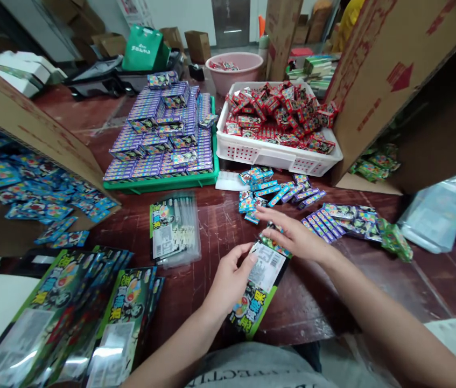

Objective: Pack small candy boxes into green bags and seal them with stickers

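Fingers and thumb of the left hand (228, 277) are closed on the side edge of a pouch (267, 267), seemingly to steady it near its far end. The fingers of the right hand (296, 234) are stretched over that end, where green packs (270, 242) show; whether anything is pinched beneath them cannot be told. The pouch is laid on the table (304, 307) before the body, its lettered end turned nearest, perhaps so that the other end faces the loose blue packs (266, 186) just beyond. Purple packs (320, 225) are lined up near the right forearm, probably for short reach. Flat pouches (175, 231) are fanned to the left, likely for easy picking. Red packs (280, 110) are heaped in a white basket (252, 156), whose walls contain them.
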Motion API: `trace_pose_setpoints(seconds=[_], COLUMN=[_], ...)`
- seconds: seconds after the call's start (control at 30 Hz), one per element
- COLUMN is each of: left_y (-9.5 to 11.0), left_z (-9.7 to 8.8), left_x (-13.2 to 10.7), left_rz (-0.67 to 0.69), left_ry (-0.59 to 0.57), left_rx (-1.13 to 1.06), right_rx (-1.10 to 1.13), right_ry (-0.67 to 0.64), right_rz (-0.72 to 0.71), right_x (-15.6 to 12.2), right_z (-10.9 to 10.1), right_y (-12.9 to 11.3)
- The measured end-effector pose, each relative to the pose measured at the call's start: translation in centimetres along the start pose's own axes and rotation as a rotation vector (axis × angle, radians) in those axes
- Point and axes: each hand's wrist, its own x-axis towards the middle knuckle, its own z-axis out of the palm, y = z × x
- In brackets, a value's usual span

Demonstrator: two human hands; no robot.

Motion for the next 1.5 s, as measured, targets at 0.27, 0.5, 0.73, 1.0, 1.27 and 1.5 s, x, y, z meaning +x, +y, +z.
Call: trace_pose_setpoints(seconds=[0.27, 0.5, 0.73, 1.0, 1.27, 1.5], left_y=[-0.1, -0.7, -1.3, -1.7, 0.3, 2.2], left_z=[-0.4, -1.3, -3.3, -5.1, -5.4, -5.3], left_x=[-1.0, -0.7, -1.5, -1.0, 1.7, 1.8], left_rz=[-0.035, 0.019, 0.148, 0.143, 0.066, 0.074], left_ry=[0.077, 0.144, 0.221, 0.057, 0.102, -0.03], left_rx=[-0.134, -0.21, -0.125, 0.05, 0.05, 0.229], right_rx=[-0.062, -0.088, 0.007, 0.391, 0.49, 0.39], right_ry=[-0.127, -0.294, -0.015, 0.23, 0.322, 0.265], right_rz=[-0.025, -0.181, 0.034, 0.357, 0.39, 0.304], right_x=[2.3, 4.5, 1.1, -3.4, -3.6, -3.5], right_z=[-0.5, 0.4, 4.3, 7.5, 8.6, 6.3], right_y=[-0.6, -1.3, -1.2, -1.1, -0.4, -1.5])
